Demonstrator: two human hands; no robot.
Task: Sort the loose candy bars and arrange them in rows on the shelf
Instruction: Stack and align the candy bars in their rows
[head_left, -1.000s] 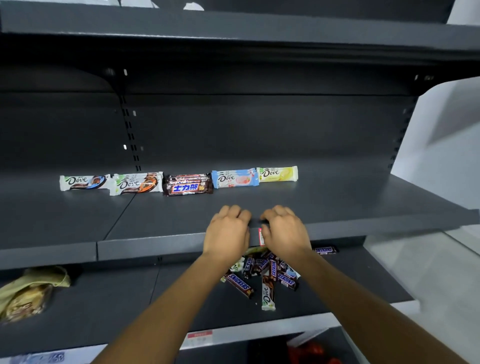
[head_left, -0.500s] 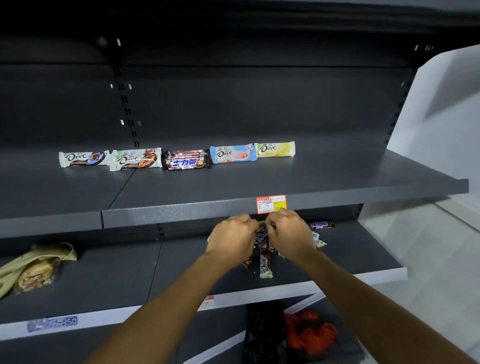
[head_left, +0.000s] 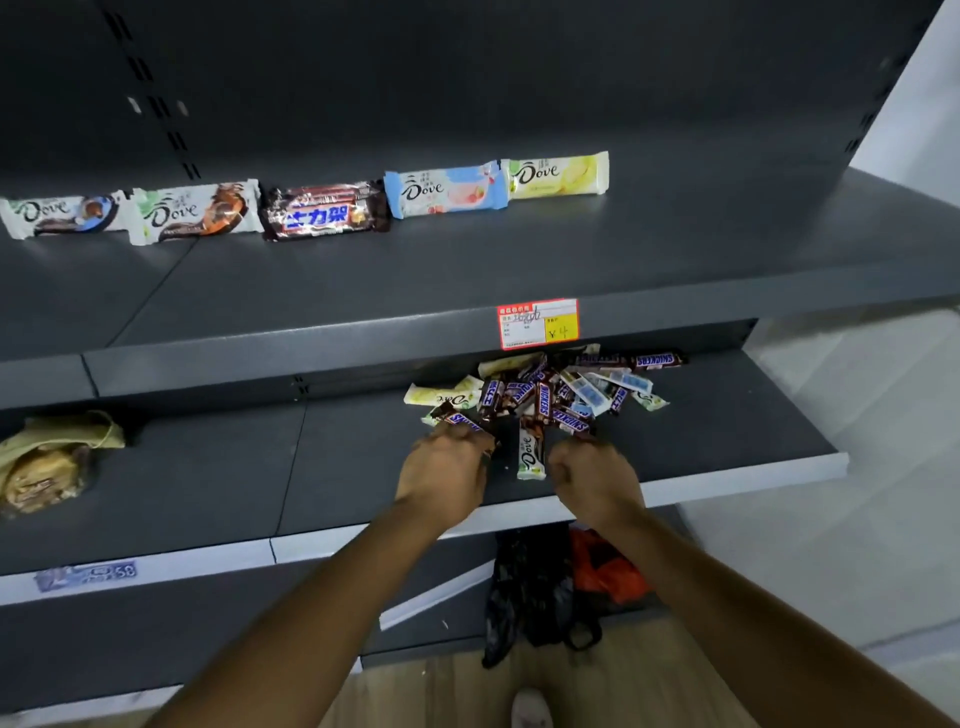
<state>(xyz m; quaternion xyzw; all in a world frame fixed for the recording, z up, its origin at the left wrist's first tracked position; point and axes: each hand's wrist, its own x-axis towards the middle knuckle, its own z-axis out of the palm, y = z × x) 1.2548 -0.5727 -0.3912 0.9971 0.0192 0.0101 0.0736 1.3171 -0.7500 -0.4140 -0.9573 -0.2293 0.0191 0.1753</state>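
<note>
Fingers (head_left: 453, 440) of the left hand (head_left: 441, 475) curl tight at the near edge of a heap of loose candy bars (head_left: 550, 395), apparently pinching a brown Snickers bar (head_left: 460, 419). The right hand (head_left: 597, 480) is curled too, its knuckles against the heap, but blur hides whether it has hold of anything. Between the hands a white Dove bar (head_left: 531, 453) lies closest to the front lip of the lower shelf (head_left: 727, 431). The bars are crossed over one another, so a bar tugged from beneath is likely to drag its neighbours forward, and the Dove bar could slide off the lip. A handful taken blind may mix brands. Farther back, on the upper shelf (head_left: 675, 244), five bars (head_left: 322, 210) lie end to end in one row, some overlapping; a careless push there could skew it.
</note>
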